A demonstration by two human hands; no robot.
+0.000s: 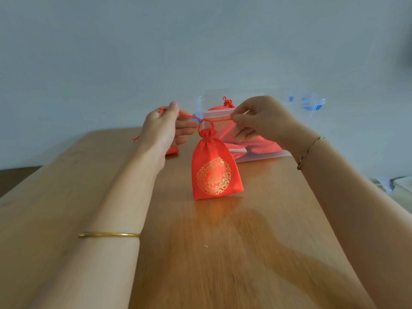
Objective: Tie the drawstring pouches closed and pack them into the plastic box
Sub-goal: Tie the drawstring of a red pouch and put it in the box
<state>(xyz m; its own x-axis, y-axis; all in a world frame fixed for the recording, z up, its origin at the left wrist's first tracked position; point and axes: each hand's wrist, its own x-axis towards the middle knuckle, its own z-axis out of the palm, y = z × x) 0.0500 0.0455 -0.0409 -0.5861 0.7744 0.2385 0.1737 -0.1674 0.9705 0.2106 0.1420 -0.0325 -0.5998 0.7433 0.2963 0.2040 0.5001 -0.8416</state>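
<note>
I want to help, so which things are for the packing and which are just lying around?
For the job: front pouch, its drawstring, plastic box, tied pouch inside it, half-hidden pouch behind the left hand.
Just around: gold bangle, cord bracelet, white clutter past the table's right edge.

Wooden table with upright red pouch, clear plastic box, second pouch.

left hand + right hand pinch drawstring | red pouch upright | table
</note>
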